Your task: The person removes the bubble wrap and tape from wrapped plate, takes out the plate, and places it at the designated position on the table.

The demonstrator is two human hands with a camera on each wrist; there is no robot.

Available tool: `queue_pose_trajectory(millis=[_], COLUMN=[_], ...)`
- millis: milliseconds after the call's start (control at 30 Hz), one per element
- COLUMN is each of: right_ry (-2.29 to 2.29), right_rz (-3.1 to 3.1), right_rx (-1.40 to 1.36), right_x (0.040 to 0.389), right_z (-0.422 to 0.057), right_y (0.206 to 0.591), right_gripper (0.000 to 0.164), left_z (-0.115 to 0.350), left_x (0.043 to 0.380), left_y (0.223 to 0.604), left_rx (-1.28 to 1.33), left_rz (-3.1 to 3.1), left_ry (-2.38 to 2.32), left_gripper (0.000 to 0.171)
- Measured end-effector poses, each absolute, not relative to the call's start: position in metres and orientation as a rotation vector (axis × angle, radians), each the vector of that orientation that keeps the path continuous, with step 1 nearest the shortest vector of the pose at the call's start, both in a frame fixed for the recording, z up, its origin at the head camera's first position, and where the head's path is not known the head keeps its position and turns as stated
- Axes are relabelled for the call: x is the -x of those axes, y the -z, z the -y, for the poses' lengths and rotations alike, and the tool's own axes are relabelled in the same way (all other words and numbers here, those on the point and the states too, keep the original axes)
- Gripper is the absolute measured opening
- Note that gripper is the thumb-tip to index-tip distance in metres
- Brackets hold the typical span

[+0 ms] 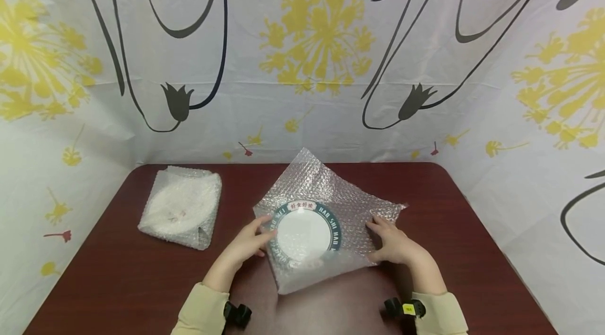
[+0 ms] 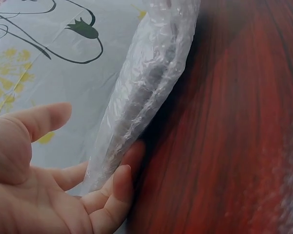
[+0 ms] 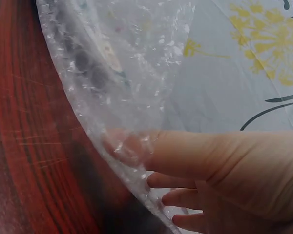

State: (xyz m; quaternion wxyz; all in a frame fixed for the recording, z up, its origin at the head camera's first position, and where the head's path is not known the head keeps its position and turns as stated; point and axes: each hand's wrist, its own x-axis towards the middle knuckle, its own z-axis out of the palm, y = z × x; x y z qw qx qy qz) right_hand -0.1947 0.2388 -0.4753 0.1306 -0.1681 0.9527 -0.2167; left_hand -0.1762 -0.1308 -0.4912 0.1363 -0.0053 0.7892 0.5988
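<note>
A round white plate (image 1: 304,235) with a lettered teal rim lies in the middle of the table on a sheet of bubble wrap (image 1: 326,182). The sheet's near edge is folded over the plate's lower rim. My left hand (image 1: 248,240) is at the plate's left side; in the left wrist view its fingertips (image 2: 121,183) touch the wrap's lower edge and the thumb stands apart. On the other side, my right hand (image 1: 394,243) spreads its fingers at the wrap's right edge. In the right wrist view its thumb (image 3: 180,153) shows partly through the clear film.
A bubble-wrapped bundle (image 1: 181,206) with a round white thing inside lies at the table's left. The dark red wooden table (image 1: 449,219) is bounded behind and at both sides by hanging white cloth (image 1: 302,114) with flower prints. A black band is on each wrist.
</note>
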Motion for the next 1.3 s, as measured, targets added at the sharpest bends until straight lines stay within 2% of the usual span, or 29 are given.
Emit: queue_pose_trajectory(millis=[233,467,967,1300], right_ry=[0.594,0.58,0.569,0.59], right_rz=[-2.737,-2.713,-2.688,-2.691], right_rx=[0.489,0.504,0.48,0.478], right_x=[0.191,0.189,0.192,0.192], right_z=[-0.239,-0.239,-0.24,-0.241], right_y=[0.473,0.472,0.475,0.475], right_gripper=[0.104,0.114,0.116,0.116], left_z=[0.131,0.135,0.146,0.143], left_x=[0.175,0.175,0.189,0.194], left_y=[0.489,0.489,0.489,0.493], left_rx=[-0.006,-0.021,0.026,0.057], left_rz=[-2.322,-2.369,-2.328,-2.359], left_ry=[-1.722,-1.726,-1.697,-1.69], left_gripper=[0.063,0.059,0.068,0.059])
